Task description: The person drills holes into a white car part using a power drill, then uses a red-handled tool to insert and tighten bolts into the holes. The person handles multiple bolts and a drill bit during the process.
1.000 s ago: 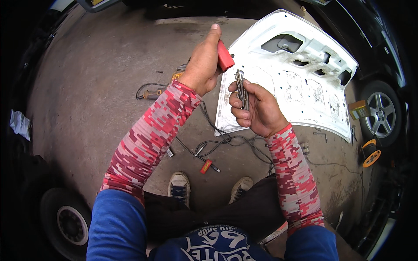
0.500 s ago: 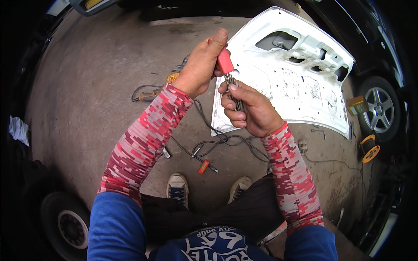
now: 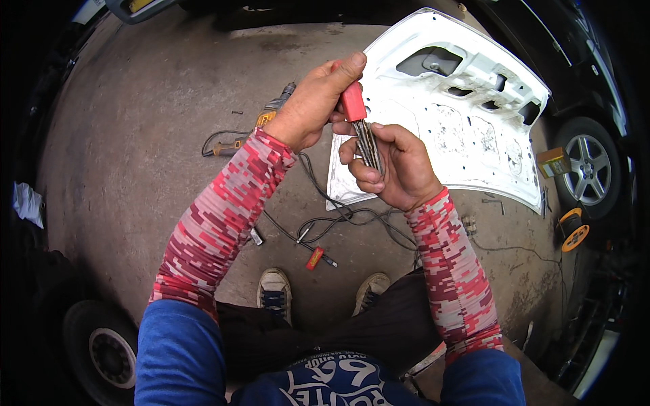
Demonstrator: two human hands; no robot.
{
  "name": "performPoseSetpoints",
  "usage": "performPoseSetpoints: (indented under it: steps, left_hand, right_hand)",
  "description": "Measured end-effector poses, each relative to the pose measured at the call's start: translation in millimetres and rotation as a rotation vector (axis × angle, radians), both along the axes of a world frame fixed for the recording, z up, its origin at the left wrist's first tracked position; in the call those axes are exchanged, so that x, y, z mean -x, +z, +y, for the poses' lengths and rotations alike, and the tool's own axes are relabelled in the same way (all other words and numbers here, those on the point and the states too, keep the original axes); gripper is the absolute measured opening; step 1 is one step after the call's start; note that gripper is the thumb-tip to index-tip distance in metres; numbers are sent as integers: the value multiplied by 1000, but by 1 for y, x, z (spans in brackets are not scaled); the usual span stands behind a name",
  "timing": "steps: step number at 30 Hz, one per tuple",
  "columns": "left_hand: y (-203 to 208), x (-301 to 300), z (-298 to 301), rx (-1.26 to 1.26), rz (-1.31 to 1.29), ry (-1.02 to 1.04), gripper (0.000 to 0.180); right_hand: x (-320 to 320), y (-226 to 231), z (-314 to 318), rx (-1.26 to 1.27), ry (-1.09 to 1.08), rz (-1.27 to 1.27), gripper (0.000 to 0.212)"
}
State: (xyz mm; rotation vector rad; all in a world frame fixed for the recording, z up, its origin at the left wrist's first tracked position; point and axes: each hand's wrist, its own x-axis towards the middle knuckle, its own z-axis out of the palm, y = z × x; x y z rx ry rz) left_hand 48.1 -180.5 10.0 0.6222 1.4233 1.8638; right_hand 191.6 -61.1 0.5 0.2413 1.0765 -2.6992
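My left hand is closed around a small red case, tipped with its open end downward. A bundle of several metal drill bits sticks out of that end and slants down into my right hand. The fingers of my right hand curl round the lower ends of the bits, while its thumb is raised off them. Behind my left wrist, a yellow and grey power drill lies on the concrete floor, partly hidden by the hand and forearm.
A white car panel lies just beyond my right hand. Black cable loops across the floor near my shoes, beside a small red and yellow object. To the right are a cable reel, a box and a car wheel.
More of the drill bits' length shows below the red case. My right thumb has lifted off the bits, and the left hand has shifted slightly down and right.
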Motion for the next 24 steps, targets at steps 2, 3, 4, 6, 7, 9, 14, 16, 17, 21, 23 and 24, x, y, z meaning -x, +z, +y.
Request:
performPoseSetpoints:
  steps: [2, 3, 4, 6, 7, 9, 14, 16, 17, 21, 23, 24]
  left_hand:
    - [-1, 0, -1, -3, 33, -6, 55]
    - [-2, -1, 0, -7, 24, -9, 55]
    - [-3, -1, 0, -11, 21, -12, 54]
    - [-6, -2, 3, -6, 13, 34, 53]
    - [-7, -3, 4, 5, 8, 84, 52]
    - [-6, -1, 5, 4, 16, 195, 48]
    - [7, 11, -5, -95, 168, 406, 28]
    - [14, 12, -9, 21, 328, 270, 19]
    - [16, 10, -11, 83, 404, 192, 19]
    - [19, -2, -11, 344, 594, -133, 20]
    - [16, -9, -10, 496, 641, -226, 24]
    - [13, -13, -8, 498, 649, -257, 26]
  right_hand:
    - [-1, -1, -1, 17, -5, -6, 48]
    - [-1, -2, -1, 29, -6, -6, 49]
    - [-1, -3, 0, 36, -3, -3, 48]
    - [-1, -5, 1, 51, 0, 1, 48]
    - [-1, -6, 2, 65, 6, 8, 48]
    - [-1, -8, 4, 96, 12, 21, 46]
    - [0, -10, 4, 211, -77, 16, 32]
    - [1, -9, 3, 232, -211, 1, 25]
    - [1, -9, 3, 231, -297, -8, 23]
    - [4, -10, 8, 276, -487, -6, 14]
    - [3, -11, 12, 252, -573, -17, 12]
    - [3, -13, 14, 253, -583, 0, 12]
